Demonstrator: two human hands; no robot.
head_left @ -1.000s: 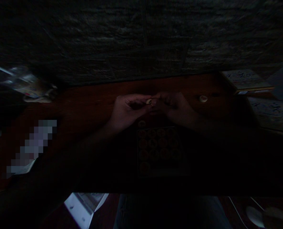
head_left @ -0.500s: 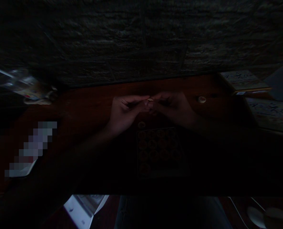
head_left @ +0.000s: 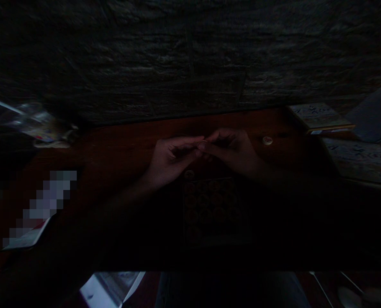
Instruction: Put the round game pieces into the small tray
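My left hand (head_left: 171, 158) and my right hand (head_left: 233, 147) meet above the middle of the table. Between their thumbs and fingertips they pinch one small round Chinese chess piece (head_left: 203, 142), mostly covered by the fingers. Just below my left hand, a loose round piece (head_left: 189, 174) lies on the wood. Nearer to me is a square tray (head_left: 216, 240) with several round pieces in rows, very dim in the shadow. Another pale piece with a red mark (head_left: 267, 140) lies to the right of my right hand.
Two flat printed boxes (head_left: 320, 115) (head_left: 360, 158) lie at the right. At the left stand a clear plastic cup with a straw (head_left: 39, 124) and a phone-like flat object (head_left: 33, 235), partly pixelated. A stone wall (head_left: 190, 55) bounds the table's (head_left: 119, 137) far edge. An opened white box (head_left: 103, 291) is below the near edge.
The whole view has shifted, so most things sit slightly lower. Both hands remain together around the small piece, with the fingers slightly rearranged.
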